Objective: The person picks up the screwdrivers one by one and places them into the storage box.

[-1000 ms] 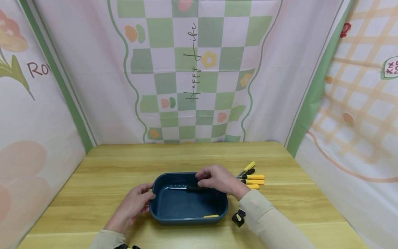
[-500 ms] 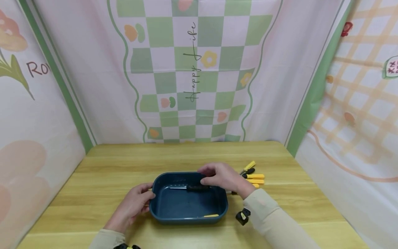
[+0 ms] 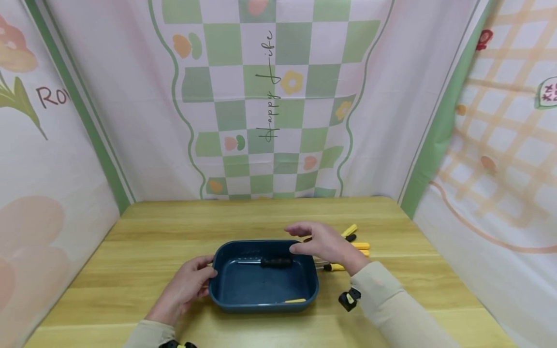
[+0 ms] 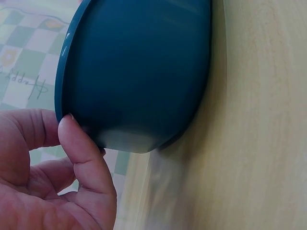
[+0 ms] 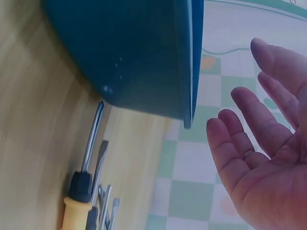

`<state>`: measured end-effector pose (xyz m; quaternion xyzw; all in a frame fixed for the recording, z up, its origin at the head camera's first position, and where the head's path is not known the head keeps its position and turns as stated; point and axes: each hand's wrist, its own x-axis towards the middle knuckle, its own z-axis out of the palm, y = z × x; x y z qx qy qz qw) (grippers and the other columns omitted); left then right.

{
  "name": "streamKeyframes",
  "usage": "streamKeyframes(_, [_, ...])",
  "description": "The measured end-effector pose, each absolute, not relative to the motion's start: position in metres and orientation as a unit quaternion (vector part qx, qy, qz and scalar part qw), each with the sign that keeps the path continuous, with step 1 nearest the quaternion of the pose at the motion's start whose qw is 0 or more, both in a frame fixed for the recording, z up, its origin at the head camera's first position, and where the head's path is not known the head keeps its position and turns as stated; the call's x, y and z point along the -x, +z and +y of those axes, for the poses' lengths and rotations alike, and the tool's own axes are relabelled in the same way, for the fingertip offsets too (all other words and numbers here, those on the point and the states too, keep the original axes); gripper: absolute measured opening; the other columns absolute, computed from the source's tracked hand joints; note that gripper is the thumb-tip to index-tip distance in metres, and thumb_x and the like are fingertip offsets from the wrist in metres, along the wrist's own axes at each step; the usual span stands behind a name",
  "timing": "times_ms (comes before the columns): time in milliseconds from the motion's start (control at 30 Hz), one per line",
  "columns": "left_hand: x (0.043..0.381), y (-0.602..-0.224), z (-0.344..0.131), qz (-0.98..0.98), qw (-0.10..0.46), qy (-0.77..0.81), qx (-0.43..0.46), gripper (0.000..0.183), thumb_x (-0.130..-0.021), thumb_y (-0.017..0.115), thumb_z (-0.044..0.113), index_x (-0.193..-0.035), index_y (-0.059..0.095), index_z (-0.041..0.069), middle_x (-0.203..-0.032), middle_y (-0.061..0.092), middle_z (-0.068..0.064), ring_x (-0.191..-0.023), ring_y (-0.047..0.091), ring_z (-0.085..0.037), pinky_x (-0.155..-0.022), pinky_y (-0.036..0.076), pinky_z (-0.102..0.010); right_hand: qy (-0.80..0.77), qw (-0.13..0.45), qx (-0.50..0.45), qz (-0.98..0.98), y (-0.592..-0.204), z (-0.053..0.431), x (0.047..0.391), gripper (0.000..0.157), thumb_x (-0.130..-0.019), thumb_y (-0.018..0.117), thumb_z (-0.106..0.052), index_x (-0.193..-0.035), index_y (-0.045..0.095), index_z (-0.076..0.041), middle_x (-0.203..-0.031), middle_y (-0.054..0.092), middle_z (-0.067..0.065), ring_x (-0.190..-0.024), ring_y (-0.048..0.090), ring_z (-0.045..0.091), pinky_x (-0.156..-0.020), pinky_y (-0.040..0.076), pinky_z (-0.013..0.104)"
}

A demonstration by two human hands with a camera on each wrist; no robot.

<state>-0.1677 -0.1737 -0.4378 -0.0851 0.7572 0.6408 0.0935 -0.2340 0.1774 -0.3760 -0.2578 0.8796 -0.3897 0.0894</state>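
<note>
A dark blue rectangular plastic box [image 3: 263, 309] stands on the table. My left hand [image 3: 188, 285] pinches its left rim between thumb and fingers, as the left wrist view also shows. Inside, a black-handled screwdriver [image 3: 276, 262] lies near the far wall, its shaft pointing left. A yellow piece [image 3: 296, 301] shows by the near wall, mostly hidden. My right hand [image 3: 324, 244] hovers at the far right corner, fingers spread apart and holding nothing; the right wrist view shows a gap between hand and rim. Beneath and beside it lie several yellow-handled screwdrivers [image 3: 360, 246], partly covered.
In the right wrist view, one screwdriver [image 5: 78, 206] has its tip close to the box's outer wall, with other metal shafts [image 5: 108, 201] beside it. The wooden table [image 3: 165, 227] ends at a patterned cloth backdrop [image 3: 270, 145], and cloth hangs on both sides.
My right hand has risen and drawn back to the right from above the box, its fingers parting. The black-handled screwdriver is now uncovered in the box. My left hand has stayed put.
</note>
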Motion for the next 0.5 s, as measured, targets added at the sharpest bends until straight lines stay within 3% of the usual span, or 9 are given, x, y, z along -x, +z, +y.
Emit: streamKeyframes(500, [0.166,-0.436,-0.174,0.754,0.097,0.644,0.085,0.052,-0.096,0.060,0.009,-0.147,0.055,0.001,-0.111,0.064,-0.015,-0.075,0.061,-0.019,-0.054,0.050,-0.024,-0.388,0.062,0.245,0.886,-0.377,0.203,0.233,0.054,-0.096,0.075,-0.025,-0.147,0.060,-0.017,-0.145,0.062,0.008,-0.136,0.055,0.034,-0.109,0.048,0.058])
